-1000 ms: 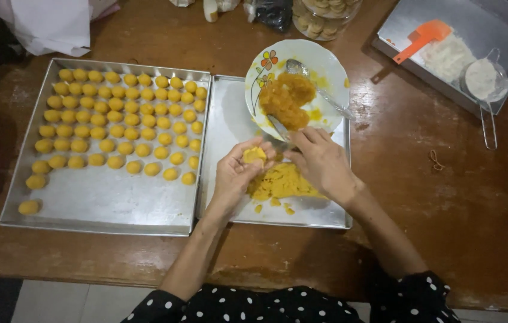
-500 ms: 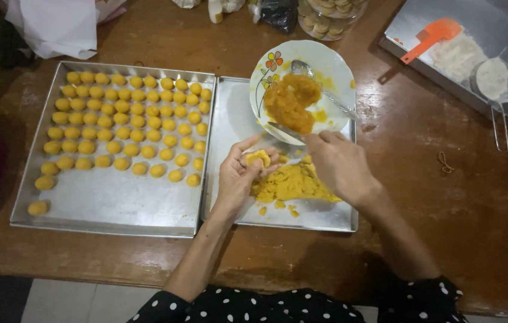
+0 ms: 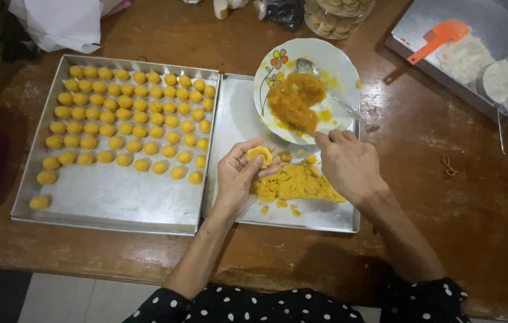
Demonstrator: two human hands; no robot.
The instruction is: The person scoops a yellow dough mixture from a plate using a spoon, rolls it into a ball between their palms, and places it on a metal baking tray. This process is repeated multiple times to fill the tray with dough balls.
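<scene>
Left hand [image 3: 239,179] cupped around a small flattened disc of yellow dough [image 3: 260,155], just below the white floral plate [image 3: 340,66]. Right hand [image 3: 349,164] pinching the metal spoon [image 3: 325,87] resting in that plate's mound of orange jam [image 3: 293,101]. Risk: overfilled disc tearing, jam smearing. Left of the plate, large steel tray [image 3: 110,200] lined with yellow balls [image 3: 134,113]; beneath it, smaller tray [image 3: 236,107] holding loose dough [image 3: 296,182].

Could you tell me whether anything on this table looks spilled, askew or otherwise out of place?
Mostly tidy. A few dough crumbs lie loose on the small tray, and yellow filling is smeared on the plate rim. On the big tray, one ball sits alone, apart from the rows.
</scene>
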